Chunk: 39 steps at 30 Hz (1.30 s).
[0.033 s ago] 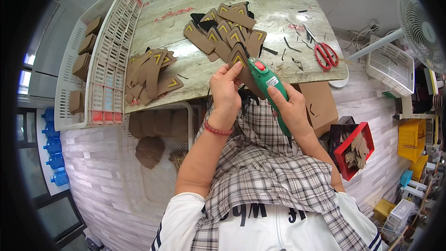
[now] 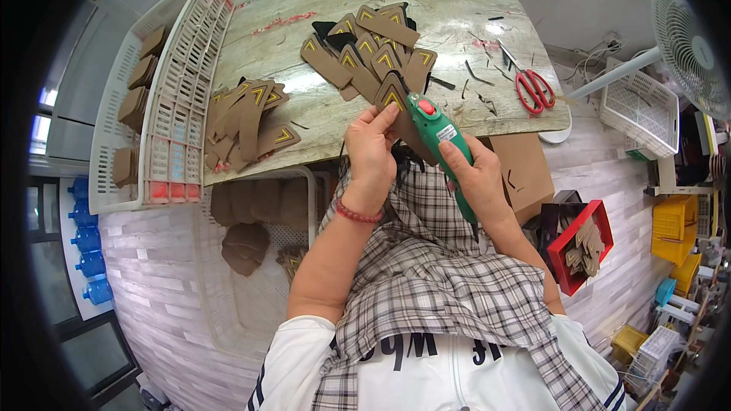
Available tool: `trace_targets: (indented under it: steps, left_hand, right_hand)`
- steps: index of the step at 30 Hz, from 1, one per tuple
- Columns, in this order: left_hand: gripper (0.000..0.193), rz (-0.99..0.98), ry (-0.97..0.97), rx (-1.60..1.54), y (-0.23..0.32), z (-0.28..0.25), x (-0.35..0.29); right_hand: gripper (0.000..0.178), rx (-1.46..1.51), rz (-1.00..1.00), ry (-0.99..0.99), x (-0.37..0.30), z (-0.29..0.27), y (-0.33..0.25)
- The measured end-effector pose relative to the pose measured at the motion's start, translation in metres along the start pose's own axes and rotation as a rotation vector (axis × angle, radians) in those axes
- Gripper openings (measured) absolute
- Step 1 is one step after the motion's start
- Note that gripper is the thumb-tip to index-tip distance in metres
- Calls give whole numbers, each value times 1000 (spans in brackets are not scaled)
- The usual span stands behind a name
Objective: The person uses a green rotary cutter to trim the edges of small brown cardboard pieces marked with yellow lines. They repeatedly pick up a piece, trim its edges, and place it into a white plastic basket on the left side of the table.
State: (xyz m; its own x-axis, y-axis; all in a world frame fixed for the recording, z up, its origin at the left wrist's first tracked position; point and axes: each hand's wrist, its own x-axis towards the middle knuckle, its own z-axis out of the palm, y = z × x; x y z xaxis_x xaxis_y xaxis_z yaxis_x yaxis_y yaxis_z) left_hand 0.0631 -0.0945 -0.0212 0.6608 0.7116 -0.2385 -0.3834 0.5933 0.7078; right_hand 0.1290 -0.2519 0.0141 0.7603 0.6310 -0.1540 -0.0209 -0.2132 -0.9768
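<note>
My left hand (image 2: 368,143) is closed, its thumb and fingertips pinching a flat brown fabric piece (image 2: 406,126) with a yellow V-shaped mark near its rounded end. Wrapped round a green handheld power cutter (image 2: 432,128) with a red button is my right hand (image 2: 480,176). The cutter's head lies against the right edge of the piece; its blade is too small to make out. Just beyond, a heap of similar brown pieces (image 2: 388,27), some with black backing, lies on the table. Another brown pile (image 2: 250,123) rests to the left of my left hand.
Red-handled scissors (image 2: 535,91) and black scraps (image 2: 478,73) lie on the right of the table (image 2: 266,46). A white crate (image 2: 171,99) with brown stacks stands at the left. Below are another crate (image 2: 313,202), a cardboard box (image 2: 525,171) and a red box (image 2: 605,224). A fan (image 2: 689,46) stands right.
</note>
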Motion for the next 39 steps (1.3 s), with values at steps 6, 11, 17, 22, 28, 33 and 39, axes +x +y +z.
trace_targets:
  steps: [6, 11, 17, 22, 28, 33, 39]
  left_hand:
    - [13, -25, -4, 33, -9, -3, -10]
    - [12, 37, -16, 137, -4, -10, -8]
    - [12, 129, -43, 235, 9, -17, -5]
    - [11, 156, -107, 346, 19, -20, -2]
    - [11, 204, -173, 529, 36, -24, 2]
    - [12, 173, -256, 624, 47, -39, 11]
    - [12, 154, -319, 743, 63, -42, 14]
  right_hand:
    - [39, 55, 9, 13, -1, -1, -6]
    - [36, -1, 13, -25, -2, -9, -4]
    - [37, -30, 17, -49, -5, -12, -3]
    - [39, -39, 27, -72, -6, -15, -4]
    - [37, -48, 63, -100, -6, -19, -5]
    - [35, -66, 47, -153, -7, -21, -4]
    - [33, -101, 26, -200, -6, -23, 0]
